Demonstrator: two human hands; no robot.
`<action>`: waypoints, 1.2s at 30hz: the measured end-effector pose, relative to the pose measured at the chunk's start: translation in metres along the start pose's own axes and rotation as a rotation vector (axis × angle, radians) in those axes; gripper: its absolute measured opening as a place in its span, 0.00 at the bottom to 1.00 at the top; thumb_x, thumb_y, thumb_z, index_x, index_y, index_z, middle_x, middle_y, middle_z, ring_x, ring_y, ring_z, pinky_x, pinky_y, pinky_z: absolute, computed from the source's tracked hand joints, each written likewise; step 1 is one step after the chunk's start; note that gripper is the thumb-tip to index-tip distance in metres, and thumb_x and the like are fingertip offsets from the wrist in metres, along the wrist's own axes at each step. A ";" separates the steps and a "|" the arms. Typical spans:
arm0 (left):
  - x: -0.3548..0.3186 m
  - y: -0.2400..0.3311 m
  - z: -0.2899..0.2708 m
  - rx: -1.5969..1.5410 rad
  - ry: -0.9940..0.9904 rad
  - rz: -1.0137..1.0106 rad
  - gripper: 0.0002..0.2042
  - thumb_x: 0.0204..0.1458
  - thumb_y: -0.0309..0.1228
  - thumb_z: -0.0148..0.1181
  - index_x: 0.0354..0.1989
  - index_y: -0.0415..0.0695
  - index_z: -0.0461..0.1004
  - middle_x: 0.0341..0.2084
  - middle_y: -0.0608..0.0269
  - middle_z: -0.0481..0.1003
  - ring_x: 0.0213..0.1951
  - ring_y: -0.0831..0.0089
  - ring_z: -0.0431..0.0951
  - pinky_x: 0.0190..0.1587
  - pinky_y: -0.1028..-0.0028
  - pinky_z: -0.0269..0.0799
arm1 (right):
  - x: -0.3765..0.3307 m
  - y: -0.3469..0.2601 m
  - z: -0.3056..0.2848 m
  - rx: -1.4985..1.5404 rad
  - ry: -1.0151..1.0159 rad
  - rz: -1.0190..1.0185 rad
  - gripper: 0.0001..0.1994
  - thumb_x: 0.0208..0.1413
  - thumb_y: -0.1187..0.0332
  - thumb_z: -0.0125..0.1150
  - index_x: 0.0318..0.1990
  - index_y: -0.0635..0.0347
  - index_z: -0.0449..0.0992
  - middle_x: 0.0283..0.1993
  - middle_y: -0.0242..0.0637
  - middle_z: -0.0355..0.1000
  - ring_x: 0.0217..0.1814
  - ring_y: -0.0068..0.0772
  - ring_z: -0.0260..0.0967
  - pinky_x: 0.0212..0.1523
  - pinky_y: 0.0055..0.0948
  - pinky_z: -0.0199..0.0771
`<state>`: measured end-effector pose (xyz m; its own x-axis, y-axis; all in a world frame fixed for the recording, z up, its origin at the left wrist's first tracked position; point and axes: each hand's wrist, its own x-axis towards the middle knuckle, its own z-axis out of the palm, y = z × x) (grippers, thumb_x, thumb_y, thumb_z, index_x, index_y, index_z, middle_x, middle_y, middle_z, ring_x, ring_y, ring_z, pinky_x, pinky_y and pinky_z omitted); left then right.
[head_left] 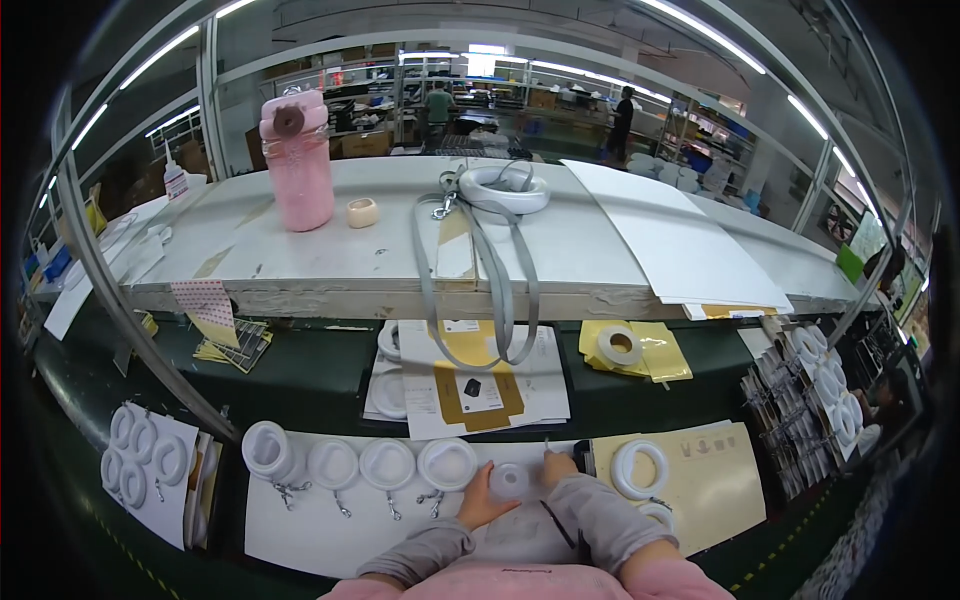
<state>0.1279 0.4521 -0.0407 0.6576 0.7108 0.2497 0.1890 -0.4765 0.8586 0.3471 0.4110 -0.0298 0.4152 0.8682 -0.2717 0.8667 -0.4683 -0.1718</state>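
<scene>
- Seems to hold a small translucent disc (510, 481) with the left hand (483, 500), thumb and fingers spread around its 8-to-10 o'clock edge, palm partly open.
- Curls the right hand (556, 468) near the disc's 2-to-3 o'clock side, fingers bent in; cannot tell whether around anything.
- Could let the disc tip or slide toward 3 o'clock, because of support seen mainly on one side.
- Between 4 and 5 o'clock, beside the right sleeve (610, 515), a thin dark strip (558, 525): easily knocked by a lowered forearm.
- Toward 9 o'clock, on the white sheet (330, 530), a row of white coils (387, 447) with metal clasps (394, 510): could tangle or shift from a leftward elbow swing.
- Toward 3 o'clock, a cream board (710, 490) bearing white rings (623, 470).
- Toward 12 o'clock, loose papers (550, 390); farther out, a looped grey strap (497, 272) overhanging the upper surface (370, 265): might snag during a forward reach.
</scene>
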 end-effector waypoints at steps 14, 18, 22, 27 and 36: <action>-0.003 0.070 -0.005 -0.003 0.067 -0.059 0.47 0.31 0.44 0.75 0.59 0.35 0.56 0.52 0.42 0.65 0.55 0.52 0.67 0.57 0.63 0.62 | -0.147 -0.036 -0.131 1.436 0.511 -0.575 0.21 0.49 0.85 0.58 0.47 0.63 0.56 0.55 0.48 0.63 0.57 0.36 0.64 0.58 0.34 0.63; -0.025 0.094 -0.013 -0.003 0.064 -0.057 0.47 0.32 0.43 0.75 0.60 0.35 0.55 0.53 0.43 0.64 0.56 0.53 0.66 0.58 0.64 0.62 | -0.168 -0.035 -0.140 1.503 0.518 -0.670 0.21 0.49 0.86 0.56 0.48 0.63 0.56 0.55 0.48 0.63 0.59 0.37 0.62 0.61 0.34 0.59; -0.045 0.115 -0.012 -0.024 0.110 -0.068 0.48 0.31 0.43 0.76 0.60 0.35 0.54 0.53 0.43 0.64 0.55 0.53 0.66 0.58 0.65 0.62 | -0.186 -0.033 -0.148 1.463 0.380 -0.704 0.22 0.49 0.85 0.57 0.50 0.64 0.57 0.54 0.47 0.64 0.58 0.36 0.64 0.60 0.33 0.61; -0.069 0.141 -0.014 -0.153 0.137 -0.150 0.49 0.30 0.42 0.76 0.60 0.35 0.53 0.53 0.42 0.64 0.56 0.54 0.66 0.58 0.65 0.62 | -0.214 -0.026 -0.146 1.312 0.296 -0.595 0.18 0.49 0.79 0.61 0.48 0.66 0.67 0.50 0.43 0.68 0.53 0.32 0.67 0.54 0.30 0.67; -0.060 0.145 -0.042 -0.014 0.220 -0.046 0.51 0.28 0.38 0.77 0.62 0.36 0.51 0.55 0.47 0.63 0.58 0.57 0.64 0.60 0.67 0.60 | -0.236 -0.017 -0.228 1.279 0.515 -0.582 0.18 0.47 0.79 0.62 0.47 0.69 0.70 0.45 0.42 0.72 0.47 0.30 0.69 0.48 0.26 0.67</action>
<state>0.0847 0.3622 0.0876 0.4736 0.8280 0.3001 0.2040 -0.4346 0.8772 0.2979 0.2516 0.2533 0.3912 0.8126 0.4320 0.2319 0.3672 -0.9008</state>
